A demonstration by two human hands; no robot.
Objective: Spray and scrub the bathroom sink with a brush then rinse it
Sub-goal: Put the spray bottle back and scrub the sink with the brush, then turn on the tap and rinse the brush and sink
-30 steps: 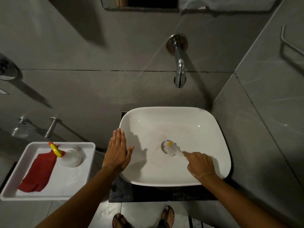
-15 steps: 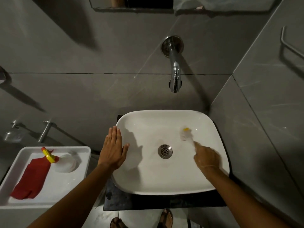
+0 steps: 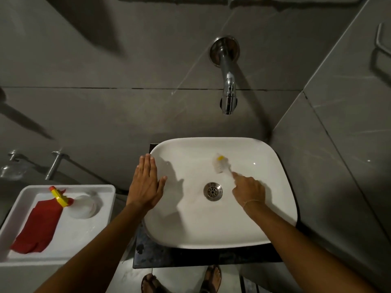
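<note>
A white rectangular sink (image 3: 281, 199) sits on a dark counter, with a metal drain (image 3: 212, 191) at its middle. My right hand (image 3: 249, 192) is shut on a white brush (image 3: 221, 164) with a yellow tip, index finger stretched along the handle. The bristles press on the basin's far side, above the drain. My left hand (image 3: 146, 183) lies flat with fingers together on the sink's left rim, holding nothing. A chrome tap (image 3: 228, 85) juts from the wall above the sink, with no water running.
A white tray (image 3: 88, 237) at the left holds a red cloth (image 3: 39, 225) and a white spray bottle (image 3: 83, 205) with a yellow and red nozzle. Grey tiled walls close in behind and on the right. My sandalled feet show below the counter.
The brush went from the drain to the basin's far right side, then a little left along the far side. My left hand stayed on the rim.
</note>
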